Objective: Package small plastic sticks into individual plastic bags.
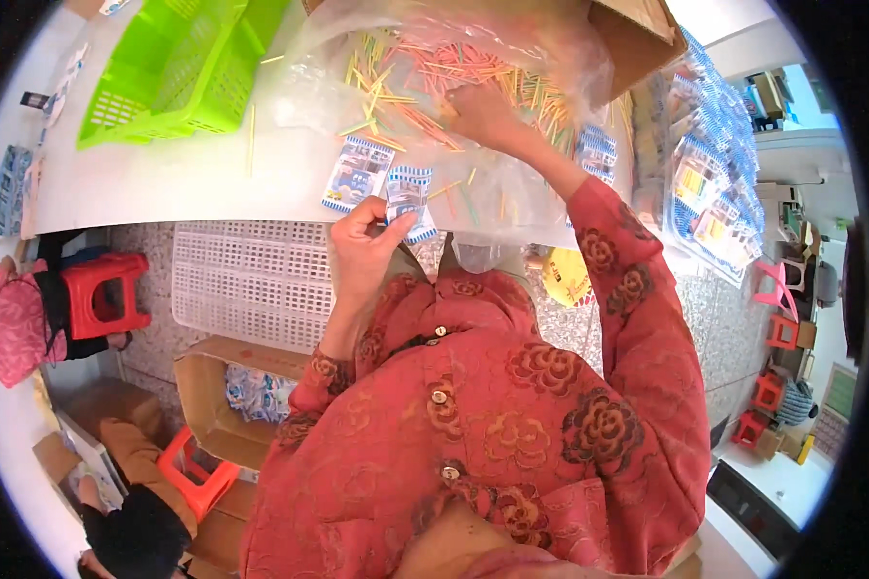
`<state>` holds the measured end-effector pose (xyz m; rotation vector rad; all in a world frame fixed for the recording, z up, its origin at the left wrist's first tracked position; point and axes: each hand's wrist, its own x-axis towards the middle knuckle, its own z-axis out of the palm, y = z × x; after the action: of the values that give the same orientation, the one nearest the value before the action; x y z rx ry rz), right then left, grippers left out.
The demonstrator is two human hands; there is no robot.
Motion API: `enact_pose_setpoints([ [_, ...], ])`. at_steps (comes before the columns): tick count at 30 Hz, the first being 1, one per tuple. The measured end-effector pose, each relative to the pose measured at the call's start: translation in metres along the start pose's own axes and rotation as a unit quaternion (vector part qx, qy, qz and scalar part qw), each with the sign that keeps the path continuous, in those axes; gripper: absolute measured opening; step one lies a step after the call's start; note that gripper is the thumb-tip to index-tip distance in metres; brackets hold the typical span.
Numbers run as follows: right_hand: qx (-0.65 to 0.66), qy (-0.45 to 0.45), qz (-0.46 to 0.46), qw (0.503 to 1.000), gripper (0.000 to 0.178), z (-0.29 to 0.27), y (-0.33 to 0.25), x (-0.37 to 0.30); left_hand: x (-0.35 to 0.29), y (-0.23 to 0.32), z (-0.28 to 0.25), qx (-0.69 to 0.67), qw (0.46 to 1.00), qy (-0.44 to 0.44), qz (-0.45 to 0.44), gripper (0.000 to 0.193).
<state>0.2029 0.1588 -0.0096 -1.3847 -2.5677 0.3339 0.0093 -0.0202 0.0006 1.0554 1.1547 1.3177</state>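
My left hand (362, 243) is closed on a small blue-and-white plastic packet (409, 193), thumb in front, just past the table's near edge. Another packet (357, 174) of the same look lies flat on the table beside it. Farther off, my right hand (488, 118) reaches into a heap of thin coloured sticks (454, 66), pink, yellow and green. Its fingers are bent down among the sticks, and whatever they pinch is hidden. The heap rests on a clear plastic bag (309, 82) spread open around it.
Bright green baskets (179, 77) stand at the table's far left. A cardboard box (632, 43) is behind the heap. Filled packets (714, 183) pile up at the right. Below are a white crate (246, 280) and a box of packets (222, 386). People sit at the left.
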Motion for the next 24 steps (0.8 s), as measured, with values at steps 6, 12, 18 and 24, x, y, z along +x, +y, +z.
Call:
enact_pose_setpoints([
  [6,0.238,0.099,0.085,0.962,0.02,-0.018,0.006,-0.047,0.001,-0.003,0.006,-0.005,1.0,-0.008,-0.005,0.011],
  [12,0.257,0.139,-0.02,0.956,0.009,-0.014,-0.006,-0.07,0.005,-0.002,0.012,0.035,0.999,-0.023,0.025,0.012],
  [18,0.312,0.173,0.081,0.931,0.009,-0.031,-0.001,-0.066,0.012,0.008,0.012,0.084,0.993,-0.026,0.079,0.016],
  [24,0.266,0.116,0.089,0.953,0.013,-0.009,0.017,-0.064,0.027,0.014,0.019,0.13,0.98,-0.041,0.145,0.018],
])
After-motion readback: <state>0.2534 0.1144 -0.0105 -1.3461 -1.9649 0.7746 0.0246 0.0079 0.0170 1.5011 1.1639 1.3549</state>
